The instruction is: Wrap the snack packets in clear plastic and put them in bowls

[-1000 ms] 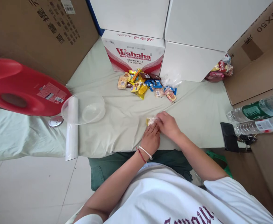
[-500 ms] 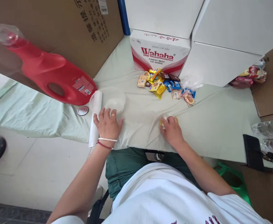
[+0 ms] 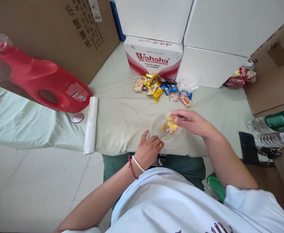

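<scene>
A clear plastic bowl [image 3: 156, 124] sits on the pale green cloth [image 3: 122, 113] right in front of me. My left hand [image 3: 148, 149] grips its near rim, fingers curled over the edge. My right hand [image 3: 192, 121] hovers over the bowl and pinches a small yellow wrapped snack [image 3: 169, 126], which hangs just above the bowl's inside. A pile of several wrapped snacks [image 3: 162, 89] lies farther back, in front of a Wahaha carton [image 3: 153, 56].
A white roll of plastic film [image 3: 91, 124] lies to the left, beside a small round metal lid [image 3: 77, 117] and a red jug [image 3: 42, 85]. Cardboard and white boxes wall the back. Water bottles [image 3: 273, 127] and a black phone [image 3: 247, 147] sit at the right.
My left hand has dragged the clear bowl from beside the roll to the middle in front of me. My right hand lifted the yellow snack off the cloth and brought it over the bowl.
</scene>
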A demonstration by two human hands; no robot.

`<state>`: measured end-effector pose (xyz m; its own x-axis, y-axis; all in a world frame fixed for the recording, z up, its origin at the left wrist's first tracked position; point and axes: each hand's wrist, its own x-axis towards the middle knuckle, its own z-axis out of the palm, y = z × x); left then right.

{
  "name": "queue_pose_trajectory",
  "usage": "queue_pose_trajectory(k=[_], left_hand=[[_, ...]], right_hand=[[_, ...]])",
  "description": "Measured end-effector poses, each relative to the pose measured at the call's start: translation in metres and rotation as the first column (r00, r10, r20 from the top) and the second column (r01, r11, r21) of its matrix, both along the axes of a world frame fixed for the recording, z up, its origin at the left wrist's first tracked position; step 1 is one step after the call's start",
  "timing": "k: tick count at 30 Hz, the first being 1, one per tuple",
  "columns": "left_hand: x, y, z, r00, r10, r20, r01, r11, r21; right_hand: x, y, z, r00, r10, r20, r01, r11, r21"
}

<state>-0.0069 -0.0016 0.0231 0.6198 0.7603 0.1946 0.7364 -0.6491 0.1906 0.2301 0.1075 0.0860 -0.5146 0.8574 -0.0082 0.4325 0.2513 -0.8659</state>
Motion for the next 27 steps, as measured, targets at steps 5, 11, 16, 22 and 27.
queue_pose_trajectory(k=[5, 11, 16, 22, 27], left_hand=[[0.01, -0.008, -0.007, 1.0, 0.005, -0.029, -0.004, 1.0, 0.027], [0.006, -0.012, -0.015, 0.992, 0.069, 0.109, -0.08, 0.992, 0.101], [-0.005, -0.008, -0.023, 0.933, 0.145, 0.329, -0.199, 0.971, 0.135], [-0.02, 0.002, -0.039, 0.91, 0.166, 0.381, -0.227, 0.966, 0.121], [-0.018, 0.01, -0.043, 0.857, 0.216, 0.467, -0.267, 0.963, 0.045]], right_hand=[[-0.049, 0.015, -0.036, 0.687, 0.089, 0.721, -0.105, 0.994, -0.023], [-0.06, -0.01, -0.044, 0.588, -0.119, 0.8, -0.079, 0.976, 0.204], [-0.029, -0.035, -0.021, 0.659, -0.356, 0.662, -0.063, 0.852, 0.52], [0.004, -0.021, -0.048, 0.643, -0.262, 0.72, 0.065, 0.955, 0.29], [0.014, 0.007, -0.059, 0.753, -0.272, 0.6, 0.142, 0.956, 0.256]])
